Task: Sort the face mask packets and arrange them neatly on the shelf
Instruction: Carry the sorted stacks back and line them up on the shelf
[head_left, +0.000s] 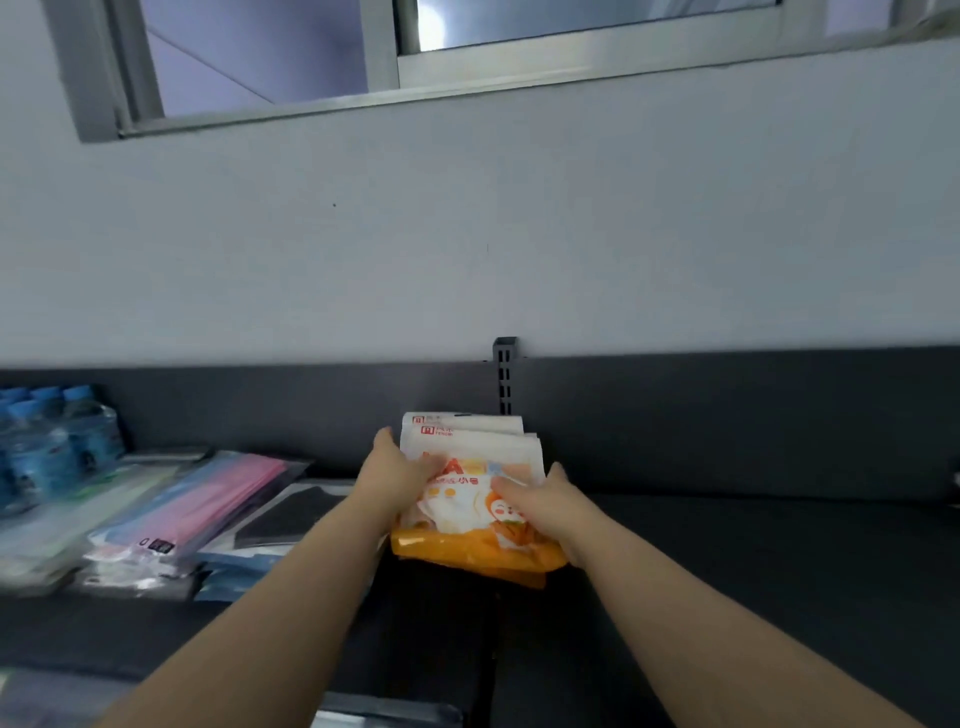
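left hand, right hand: fingers clamped on packet stack | stack: mid shelf | bottles: far left

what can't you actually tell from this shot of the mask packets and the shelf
All in the head view:
How many orange-and-white packets are in the stack: the left hand and right hand cover its sides.
Their small print: blurred, partly under the fingers.
The packets at far left: motion blur, cut off by the left edge.
The water bottles: labels blurred, count cut off by the edge.
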